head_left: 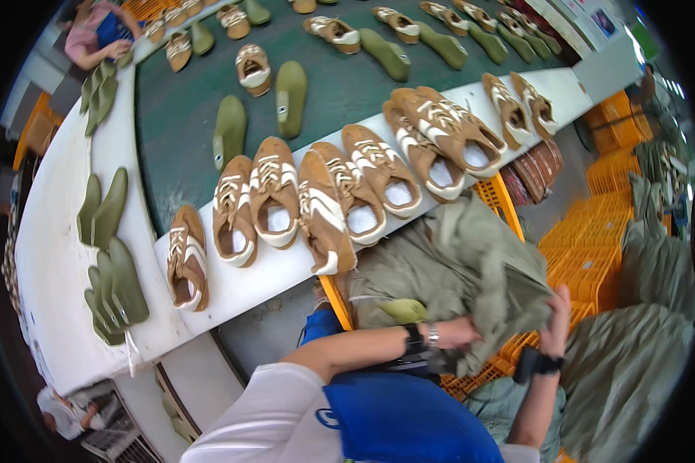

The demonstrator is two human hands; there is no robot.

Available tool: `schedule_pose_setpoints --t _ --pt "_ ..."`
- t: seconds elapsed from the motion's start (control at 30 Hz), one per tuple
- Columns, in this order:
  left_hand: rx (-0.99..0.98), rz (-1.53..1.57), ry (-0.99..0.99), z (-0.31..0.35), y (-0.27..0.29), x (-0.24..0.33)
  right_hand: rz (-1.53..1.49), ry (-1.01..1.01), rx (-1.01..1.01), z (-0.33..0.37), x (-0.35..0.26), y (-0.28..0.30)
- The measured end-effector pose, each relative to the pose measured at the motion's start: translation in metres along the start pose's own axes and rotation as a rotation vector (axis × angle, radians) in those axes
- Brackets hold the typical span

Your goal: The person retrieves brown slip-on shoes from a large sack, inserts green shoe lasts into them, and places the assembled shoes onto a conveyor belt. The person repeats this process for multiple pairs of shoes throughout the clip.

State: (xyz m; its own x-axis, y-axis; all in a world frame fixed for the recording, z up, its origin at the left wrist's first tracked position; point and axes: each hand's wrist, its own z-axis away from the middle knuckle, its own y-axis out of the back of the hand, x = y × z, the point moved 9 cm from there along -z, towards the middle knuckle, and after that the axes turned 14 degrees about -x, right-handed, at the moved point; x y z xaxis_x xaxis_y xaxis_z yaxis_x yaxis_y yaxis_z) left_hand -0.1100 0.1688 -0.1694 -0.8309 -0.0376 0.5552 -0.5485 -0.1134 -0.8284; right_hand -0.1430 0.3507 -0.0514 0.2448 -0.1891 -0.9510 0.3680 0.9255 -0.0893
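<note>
A crumpled grey-green sack lies over an orange crate in front of me, beside the near edge of the bench. My left hand is closed on a fold of its lower part. At the sack's right edge is my right hand, fingers pointing up and the cloth's rim between thumb and fingers. A green shoe last pokes out by my left forearm, on or in the sack. Several brown and white sneakers stand along the white bench edge.
A dark green belt carries more sneakers and green lasts. Other lasts stand on the white ledge at left. Orange crates and bulging sacks fill the right. One person works at far left, another at lower left.
</note>
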Motion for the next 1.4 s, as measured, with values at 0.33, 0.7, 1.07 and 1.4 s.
schedule_pose_setpoints --t 0.33,0.7,1.07,1.4 --pt "-0.273 0.239 -0.203 -0.103 -0.122 0.071 0.384 0.109 0.093 0.047 -0.075 0.202" --pt "0.21 -1.188 0.12 0.098 0.023 0.078 1.026 0.028 -0.65 0.047 0.09 -0.119" --pt "0.393 -1.921 0.043 -0.032 -0.046 0.179 0.345 -0.432 -1.43 0.093 0.265 -0.318" --pt "0.277 -2.204 0.632 -0.062 0.114 0.061 0.063 -0.121 -1.292 0.018 0.112 -0.114"
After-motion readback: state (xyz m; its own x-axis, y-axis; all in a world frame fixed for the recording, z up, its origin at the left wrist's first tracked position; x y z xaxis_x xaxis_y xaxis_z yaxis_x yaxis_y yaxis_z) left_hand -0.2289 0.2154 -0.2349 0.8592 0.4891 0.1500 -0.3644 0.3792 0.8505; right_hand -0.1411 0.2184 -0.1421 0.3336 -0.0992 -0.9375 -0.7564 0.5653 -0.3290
